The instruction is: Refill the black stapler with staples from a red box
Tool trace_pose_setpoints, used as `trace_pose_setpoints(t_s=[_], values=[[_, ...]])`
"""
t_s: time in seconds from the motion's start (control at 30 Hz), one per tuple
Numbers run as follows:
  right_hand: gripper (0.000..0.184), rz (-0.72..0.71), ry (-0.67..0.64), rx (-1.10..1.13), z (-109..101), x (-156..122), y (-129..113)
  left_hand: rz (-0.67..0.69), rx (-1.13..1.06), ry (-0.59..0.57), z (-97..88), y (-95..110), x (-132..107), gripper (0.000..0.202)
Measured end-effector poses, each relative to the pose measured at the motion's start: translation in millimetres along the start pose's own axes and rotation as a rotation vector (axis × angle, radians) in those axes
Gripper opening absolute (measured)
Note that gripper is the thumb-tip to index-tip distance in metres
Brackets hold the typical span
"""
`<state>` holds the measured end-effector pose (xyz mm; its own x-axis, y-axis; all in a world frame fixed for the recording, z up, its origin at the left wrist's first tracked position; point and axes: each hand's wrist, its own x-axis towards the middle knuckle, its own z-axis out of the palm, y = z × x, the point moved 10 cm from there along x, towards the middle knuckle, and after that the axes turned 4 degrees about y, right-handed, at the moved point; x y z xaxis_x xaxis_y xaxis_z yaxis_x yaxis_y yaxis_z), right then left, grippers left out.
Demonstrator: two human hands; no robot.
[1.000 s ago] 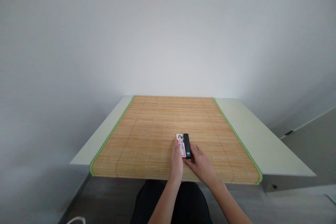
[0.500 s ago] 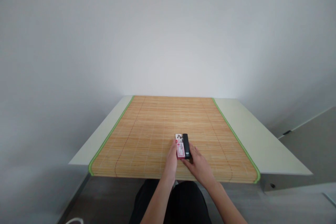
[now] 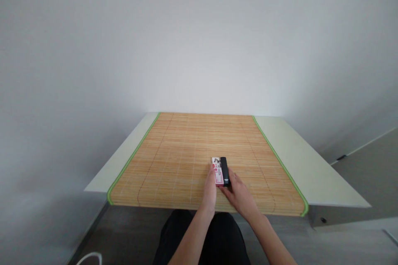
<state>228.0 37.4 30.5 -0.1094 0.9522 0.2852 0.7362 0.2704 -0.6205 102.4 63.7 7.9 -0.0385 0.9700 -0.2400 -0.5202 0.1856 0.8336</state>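
Observation:
A small white and pink printed box (image 3: 218, 176) and a slim black object that looks like a stapler (image 3: 224, 172) lie side by side on the bamboo mat (image 3: 180, 161). My left hand (image 3: 210, 188) presses along the left side of the box, fingers held together. On the other side, my right hand (image 3: 241, 196) grips the black stapler's right edge, with its thumb at the near end of the pair. Between them my hands hold the two things together. The fingertips of both hands are partly hidden.
The green-edged mat covers the middle of a white table (image 3: 298, 157), with its front edge near my lap. A white wall (image 3: 199, 41) stands behind the table. A grey panel (image 3: 373, 174) is at the right, and a white curved thing (image 3: 91, 254) shows at the lower left.
Both hands have shifted slightly to the right, and the box and black stapler have moved with them, still side by side. The camera view has shifted very slightly too.

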Motion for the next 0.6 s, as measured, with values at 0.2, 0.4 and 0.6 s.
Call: trace_pose_setpoints(t_s=[0.2,0.4,0.6], values=[[0.068,0.017,-0.032,-0.016,-55,-4,54,-0.107,-0.130,-0.154,71.4,-31,-5,0.056],[0.068,0.080,-0.050,-0.073,-103,-7,112,-0.161,-0.177,-0.224,132.1,-51,-7,0.057],[0.072,0.116,-0.027,-0.099,-115,-6,132,-0.150,-0.180,-0.249,148.0,-61,5,0.059]])
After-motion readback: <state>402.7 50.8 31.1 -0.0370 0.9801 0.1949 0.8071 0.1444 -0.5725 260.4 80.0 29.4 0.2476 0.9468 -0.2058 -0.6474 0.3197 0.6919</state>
